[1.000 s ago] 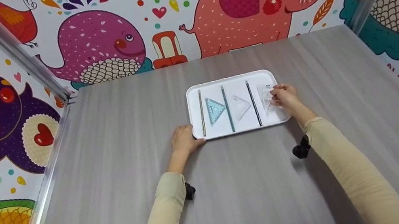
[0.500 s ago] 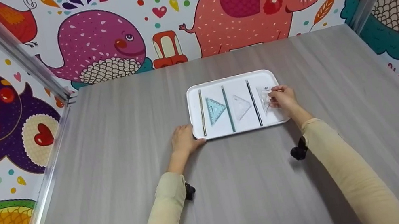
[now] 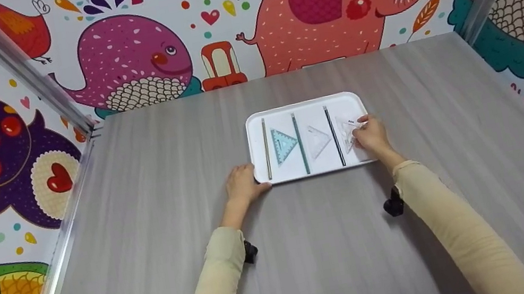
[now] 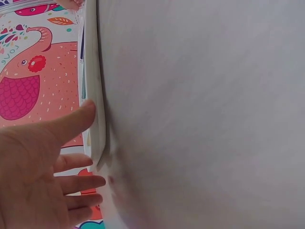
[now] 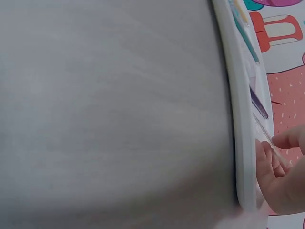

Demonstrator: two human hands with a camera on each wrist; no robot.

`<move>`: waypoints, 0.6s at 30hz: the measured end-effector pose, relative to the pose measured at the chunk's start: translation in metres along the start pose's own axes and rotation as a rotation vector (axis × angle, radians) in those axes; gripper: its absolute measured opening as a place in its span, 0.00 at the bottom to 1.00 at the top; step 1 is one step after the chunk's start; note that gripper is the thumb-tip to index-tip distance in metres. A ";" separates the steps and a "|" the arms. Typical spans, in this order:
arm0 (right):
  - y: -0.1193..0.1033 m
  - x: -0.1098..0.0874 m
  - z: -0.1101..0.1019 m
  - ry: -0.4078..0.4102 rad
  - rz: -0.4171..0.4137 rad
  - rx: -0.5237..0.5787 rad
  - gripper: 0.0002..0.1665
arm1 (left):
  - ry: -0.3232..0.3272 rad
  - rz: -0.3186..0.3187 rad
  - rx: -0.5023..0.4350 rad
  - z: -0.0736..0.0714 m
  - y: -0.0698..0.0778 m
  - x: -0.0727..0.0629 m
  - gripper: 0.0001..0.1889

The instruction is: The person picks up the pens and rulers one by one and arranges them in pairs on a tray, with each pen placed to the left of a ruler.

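Note:
A white tray point(image 3: 282, 177) lies on the table. My left hand point(image 3: 242, 185) rests at its front left corner, thumb against the front rim; in the left wrist view the fingers of that hand point(image 4: 38, 176) extend fairly straight beside the corner. At the tray's right end my right hand point(image 3: 373, 136) pinches a clear set square point(image 3: 347, 133) low over the tray, its right part hidden by the fingers. In the right wrist view, thumb and fingers of the right hand point(image 5: 281, 176) meet at the clear piece's edge.
Across the tray, from left to right, lie a gold pencil point(image 3: 267, 149), a blue set square point(image 3: 284, 145), a green pencil point(image 3: 301, 143), another clear set square point(image 3: 318, 141) and a black pencil point(image 3: 334, 136). A cartoon-printed wall point(image 3: 219, 25) stands behind the grey table point(image 3: 161, 154).
My right hand has shifted slightly left and nearer to me, turning the clear set square a little, so its point sits closer to the fingers. The left hand has stayed at the tray corner.

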State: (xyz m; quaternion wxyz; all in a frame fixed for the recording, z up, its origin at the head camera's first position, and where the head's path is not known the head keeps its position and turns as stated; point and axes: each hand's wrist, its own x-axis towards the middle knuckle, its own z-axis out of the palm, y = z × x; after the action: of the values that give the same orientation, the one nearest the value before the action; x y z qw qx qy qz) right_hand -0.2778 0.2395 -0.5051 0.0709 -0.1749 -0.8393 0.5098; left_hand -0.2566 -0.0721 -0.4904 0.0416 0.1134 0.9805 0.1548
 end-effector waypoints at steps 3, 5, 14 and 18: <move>0.001 0.000 -0.001 0.023 -0.047 -0.128 0.20 | 0.005 0.016 0.002 0.000 0.000 0.000 0.28; 0.000 -0.001 -0.001 0.036 -0.070 -0.191 0.20 | 0.012 0.027 0.006 0.000 -0.001 0.000 0.28; -0.008 -0.009 -0.010 0.042 -0.143 -0.372 0.26 | 0.001 0.005 -0.018 0.001 -0.001 0.000 0.29; -0.011 -0.013 -0.017 0.037 -0.208 -0.434 0.28 | 0.003 0.002 -0.021 0.001 -0.001 0.001 0.29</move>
State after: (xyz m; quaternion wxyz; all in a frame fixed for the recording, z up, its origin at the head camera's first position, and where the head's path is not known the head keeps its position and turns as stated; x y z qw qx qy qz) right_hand -0.2631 0.2447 -0.4869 0.0990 -0.1079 -0.9413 0.3043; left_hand -0.2575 -0.0728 -0.4919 0.0410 0.1136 0.9789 0.1651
